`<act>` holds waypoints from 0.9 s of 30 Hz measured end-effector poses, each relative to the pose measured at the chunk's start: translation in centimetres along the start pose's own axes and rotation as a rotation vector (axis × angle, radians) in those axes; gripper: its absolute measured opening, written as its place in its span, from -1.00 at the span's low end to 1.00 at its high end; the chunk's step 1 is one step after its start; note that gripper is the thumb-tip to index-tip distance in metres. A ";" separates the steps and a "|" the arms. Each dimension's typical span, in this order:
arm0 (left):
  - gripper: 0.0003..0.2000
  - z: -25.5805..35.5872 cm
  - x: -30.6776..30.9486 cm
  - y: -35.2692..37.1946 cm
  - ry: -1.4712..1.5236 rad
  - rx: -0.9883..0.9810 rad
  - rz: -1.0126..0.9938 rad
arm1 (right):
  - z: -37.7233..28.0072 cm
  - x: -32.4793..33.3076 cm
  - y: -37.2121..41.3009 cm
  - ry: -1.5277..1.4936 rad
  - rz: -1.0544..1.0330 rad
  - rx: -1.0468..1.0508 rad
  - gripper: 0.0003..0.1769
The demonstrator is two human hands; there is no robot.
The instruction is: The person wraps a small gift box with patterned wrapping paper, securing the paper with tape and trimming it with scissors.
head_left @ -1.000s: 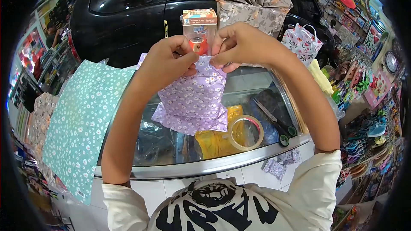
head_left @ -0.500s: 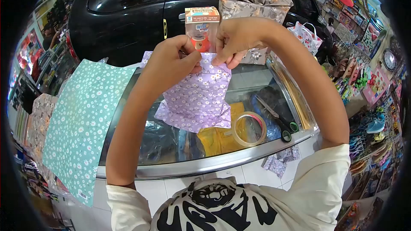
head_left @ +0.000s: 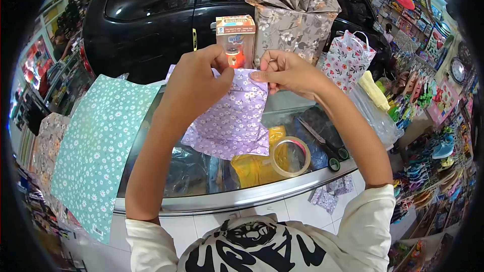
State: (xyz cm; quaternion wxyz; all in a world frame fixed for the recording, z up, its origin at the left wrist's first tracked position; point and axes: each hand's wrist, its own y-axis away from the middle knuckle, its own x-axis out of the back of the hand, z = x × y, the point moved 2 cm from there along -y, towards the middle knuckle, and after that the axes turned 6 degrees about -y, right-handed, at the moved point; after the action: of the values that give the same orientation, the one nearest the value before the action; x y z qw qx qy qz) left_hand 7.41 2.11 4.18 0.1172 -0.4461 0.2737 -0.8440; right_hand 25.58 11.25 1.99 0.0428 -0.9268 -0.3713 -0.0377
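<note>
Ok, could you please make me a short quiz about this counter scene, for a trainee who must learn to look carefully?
1. True or false: the tape roll lies on the glass counter, beside the scissors.
2. What do the left hand and the right hand both pinch?
A) the scissors
B) the purple paper
C) the tape roll
3. In a few words: what stands just behind the top edge of the purple paper, between the two hands?

Key:
1. True.
2. B.
3. A small box with a clear front and an orange thing inside.
</note>
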 end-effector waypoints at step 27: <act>-0.60 0.2 1.1 2.8 -0.396 -0.395 0.036 | -1.0 -1.2 3.9 0.852 -0.118 0.493 -0.51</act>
State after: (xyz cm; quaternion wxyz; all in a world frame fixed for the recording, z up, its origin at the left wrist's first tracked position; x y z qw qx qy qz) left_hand 6.82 -0.70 3.45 0.0941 -0.6116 0.4127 -0.6685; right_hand 27.32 7.53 2.61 0.4065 -0.7686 -0.3707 -0.3265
